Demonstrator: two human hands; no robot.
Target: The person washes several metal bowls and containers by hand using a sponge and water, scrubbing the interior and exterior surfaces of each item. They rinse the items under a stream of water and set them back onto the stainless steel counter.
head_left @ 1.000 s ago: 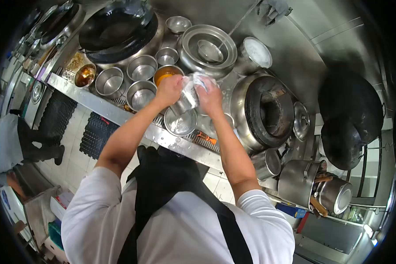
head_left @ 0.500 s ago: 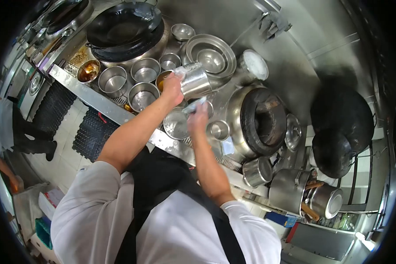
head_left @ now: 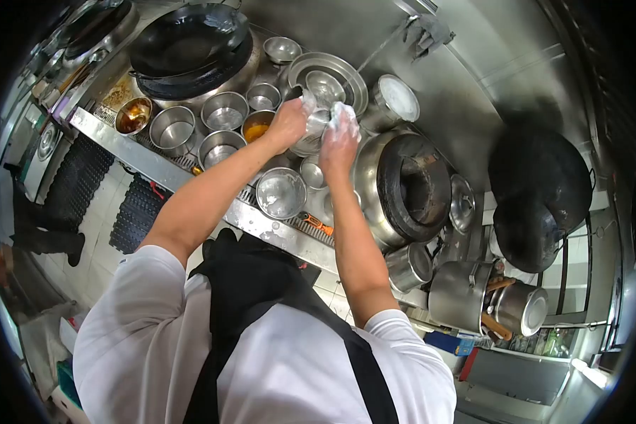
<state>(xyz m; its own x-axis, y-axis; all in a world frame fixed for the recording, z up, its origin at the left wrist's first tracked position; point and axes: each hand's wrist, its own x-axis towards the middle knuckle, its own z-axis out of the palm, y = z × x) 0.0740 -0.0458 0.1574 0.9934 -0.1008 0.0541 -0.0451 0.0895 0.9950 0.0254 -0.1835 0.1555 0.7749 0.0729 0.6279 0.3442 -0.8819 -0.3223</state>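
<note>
Over the stove counter, my left hand (head_left: 290,124) is closed on a tilted steel pot (head_left: 311,133). White suds cling near its fingers. My right hand (head_left: 339,147) presses a wet whitish cloth (head_left: 343,117) to the pot's side, with foam over the fingers. The cloth's exact shape is lost in the suds. Just below the hands stand a steel pot with a wet inside (head_left: 281,193) and a smaller steel cup (head_left: 313,172). Left of my left hand, a pot of orange-yellow liquid (head_left: 257,129) is partly covered by that hand.
Several steel pots (head_left: 172,131) line the counter edge (head_left: 131,145). A large black wok (head_left: 189,42) sits at the back left, and a round burner (head_left: 413,187) stands to the right. An orange-handled tool (head_left: 316,224) lies near the front. Another person's dark trouser leg (head_left: 46,230) shows far left.
My right hand has moved up and right, bringing the cloth onto the pot. My left hand and the pot have shifted slightly up and right. The orange-handled tool is now visible.
</note>
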